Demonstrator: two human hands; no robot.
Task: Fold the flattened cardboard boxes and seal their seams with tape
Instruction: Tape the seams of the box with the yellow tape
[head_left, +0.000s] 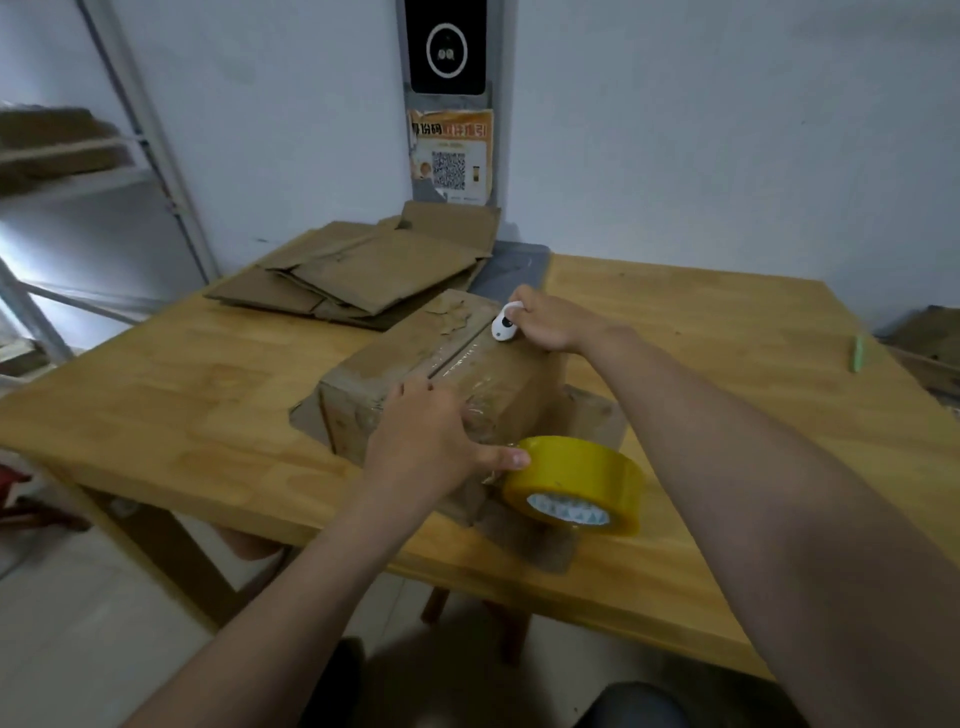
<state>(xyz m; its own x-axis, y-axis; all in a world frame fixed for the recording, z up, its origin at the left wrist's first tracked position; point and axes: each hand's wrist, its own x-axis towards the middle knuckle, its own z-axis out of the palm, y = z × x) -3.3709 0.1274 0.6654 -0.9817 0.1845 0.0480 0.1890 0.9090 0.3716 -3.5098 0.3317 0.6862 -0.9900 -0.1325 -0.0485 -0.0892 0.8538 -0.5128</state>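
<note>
A folded cardboard box (395, 358) stands on the wooden table (182, 395), its top seam covered by clear tape. My left hand (431, 441) lies on the box's near end, fingers spread flat, thumb stretched toward the yellow tape roll (576, 483) that hangs at the box's near right corner. My right hand (550, 322) grips a small white cutter (504, 325) at the far end of the seam. A pile of flattened cardboard boxes (363, 270) lies at the table's far side.
A metal shelf rack (78, 156) stands at the left with cardboard on it. A wall device with a QR poster (451, 156) is behind the table. A green stick (858, 353) lies near the table's right edge. More cardboard (930, 332) sits at far right.
</note>
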